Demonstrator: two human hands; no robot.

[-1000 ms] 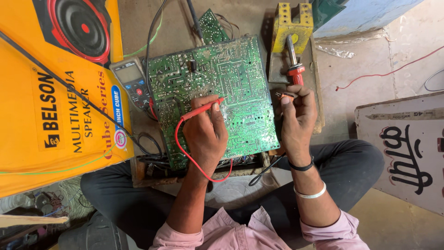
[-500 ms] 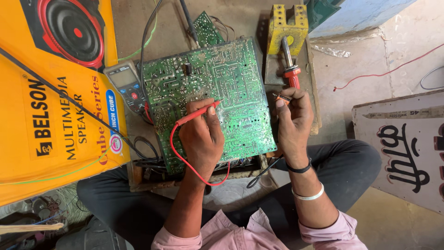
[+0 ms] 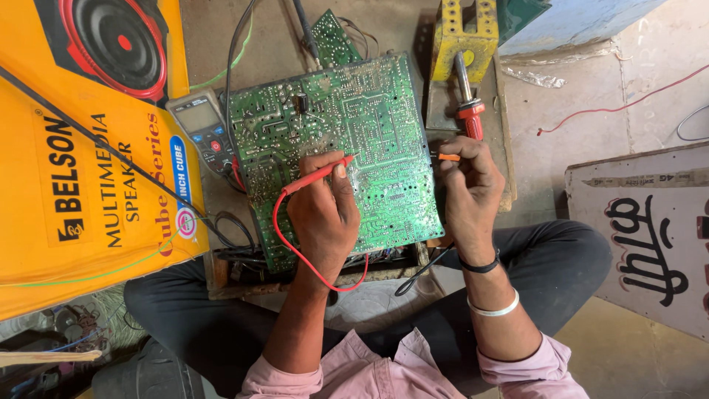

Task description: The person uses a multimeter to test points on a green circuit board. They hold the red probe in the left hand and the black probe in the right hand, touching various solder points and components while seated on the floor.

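Pinching slim red probe (image 3: 317, 174), glossy green board (image 3: 369, 118)

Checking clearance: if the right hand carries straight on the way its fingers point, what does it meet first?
Probably the red-handled soldering iron, lying just beyond the right hand and its small orange piece; height difference is unclear from above.

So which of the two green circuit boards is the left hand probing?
The large circuit board, under the left hand and its red probe; the small board lies untouched beyond.

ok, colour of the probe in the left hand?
Red. The probe and its trailing lead are both red, held in the left hand; the head view shows it clearly.
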